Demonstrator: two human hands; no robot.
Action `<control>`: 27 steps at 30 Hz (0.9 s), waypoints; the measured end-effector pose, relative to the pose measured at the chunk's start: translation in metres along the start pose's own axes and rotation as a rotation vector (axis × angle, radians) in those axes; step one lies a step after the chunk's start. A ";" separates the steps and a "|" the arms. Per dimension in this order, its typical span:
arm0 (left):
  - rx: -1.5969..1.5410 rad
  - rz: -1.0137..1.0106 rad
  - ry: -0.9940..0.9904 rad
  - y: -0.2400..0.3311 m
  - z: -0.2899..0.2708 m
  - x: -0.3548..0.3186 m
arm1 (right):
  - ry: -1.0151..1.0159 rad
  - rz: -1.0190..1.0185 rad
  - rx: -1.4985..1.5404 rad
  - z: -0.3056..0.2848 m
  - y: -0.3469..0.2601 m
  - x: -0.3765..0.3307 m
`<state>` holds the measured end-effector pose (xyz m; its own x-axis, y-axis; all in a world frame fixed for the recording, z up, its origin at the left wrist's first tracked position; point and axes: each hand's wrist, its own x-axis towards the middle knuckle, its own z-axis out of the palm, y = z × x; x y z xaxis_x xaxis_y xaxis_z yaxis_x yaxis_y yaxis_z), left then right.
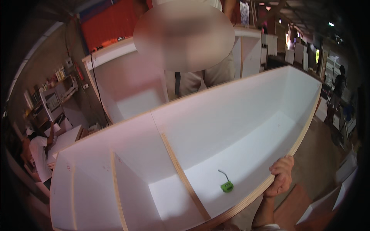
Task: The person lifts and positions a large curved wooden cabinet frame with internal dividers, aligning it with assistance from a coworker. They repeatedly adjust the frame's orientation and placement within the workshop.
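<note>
A long white cabinet carcass (231, 150) with bare plywood edges lies in front of me, its open side facing up. Upright white dividers (179, 169) split it into several compartments. My right hand (282, 176) is closed over the near plywood edge at the right, its fingers curled on the rim. On the white panel inside the large right compartment rests a green tape measure (227, 187), with a thin dark strip sticking out of it. Nothing touches the tape measure. My left hand does not show.
Across the cabinet stands a person (217, 79) in light trousers, the upper part blurred. Another white cabinet (131, 82) is behind them. At the far left a person in a white shirt (39, 154) works by a bench (69, 142). White panels (322, 204) lean at the lower right.
</note>
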<state>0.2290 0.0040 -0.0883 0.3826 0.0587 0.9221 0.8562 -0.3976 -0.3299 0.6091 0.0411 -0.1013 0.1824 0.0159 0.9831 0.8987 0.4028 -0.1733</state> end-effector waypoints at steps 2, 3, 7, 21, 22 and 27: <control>0.031 0.000 0.000 0.005 0.000 0.005 | 0.029 0.005 -0.013 -0.010 -0.002 0.003; 0.038 -0.003 -0.034 0.005 -0.005 0.006 | 0.018 0.031 -0.021 -0.013 -0.004 0.002; 0.005 0.035 -0.272 0.004 -0.019 0.017 | 0.016 -0.002 -0.031 -0.014 0.000 0.007; -0.035 -0.256 -0.154 0.023 -0.033 0.013 | -0.143 -0.024 0.013 -0.025 -0.018 0.015; -0.158 -0.310 -0.235 0.023 -0.038 0.006 | -0.179 0.003 -0.028 -0.031 -0.023 0.018; -0.381 -0.185 -0.431 -0.006 -0.080 0.027 | -0.328 0.049 -0.158 -0.041 -0.037 0.025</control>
<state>0.2066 -0.0651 -0.0456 0.4135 0.4924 0.7659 0.7677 -0.6409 -0.0024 0.5965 -0.0113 -0.0729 0.1119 0.3348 0.9356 0.9474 0.2483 -0.2022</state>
